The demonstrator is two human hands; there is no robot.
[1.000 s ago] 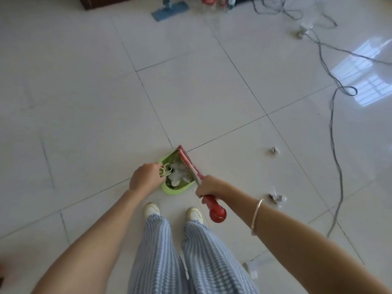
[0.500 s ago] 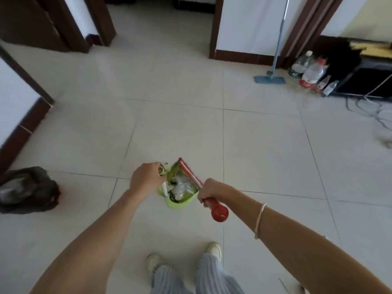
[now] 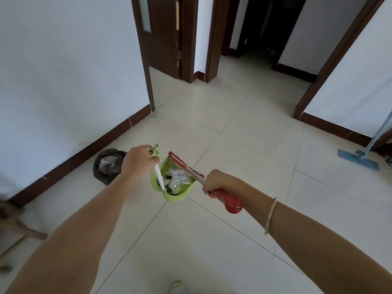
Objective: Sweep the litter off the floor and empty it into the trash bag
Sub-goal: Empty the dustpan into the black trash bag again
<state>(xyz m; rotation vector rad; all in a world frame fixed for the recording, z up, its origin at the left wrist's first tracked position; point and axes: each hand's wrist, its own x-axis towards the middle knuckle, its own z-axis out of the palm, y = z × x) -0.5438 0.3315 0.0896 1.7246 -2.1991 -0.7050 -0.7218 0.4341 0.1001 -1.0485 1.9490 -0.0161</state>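
My left hand grips the top of the white handle of a green dustpan, which hangs in the air in front of me. Crumpled white litter lies inside the pan. My right hand is closed around the red handle of a small broom, whose red head rests across the pan's open edge. A dark trash bag with pale rubbish in its mouth sits on the floor by the wall, just left of my left hand.
A white wall with a dark skirting board runs along the left. Open doorways lie ahead. A blue flat mop leans at the right. Pale floor tiles stretch ahead. My shoe tip shows at the bottom.
My view has swung left and upward from the floor to the walls and doorways. The trash bag has come closer to my left hand. Both hands keep the dustpan and broom together.
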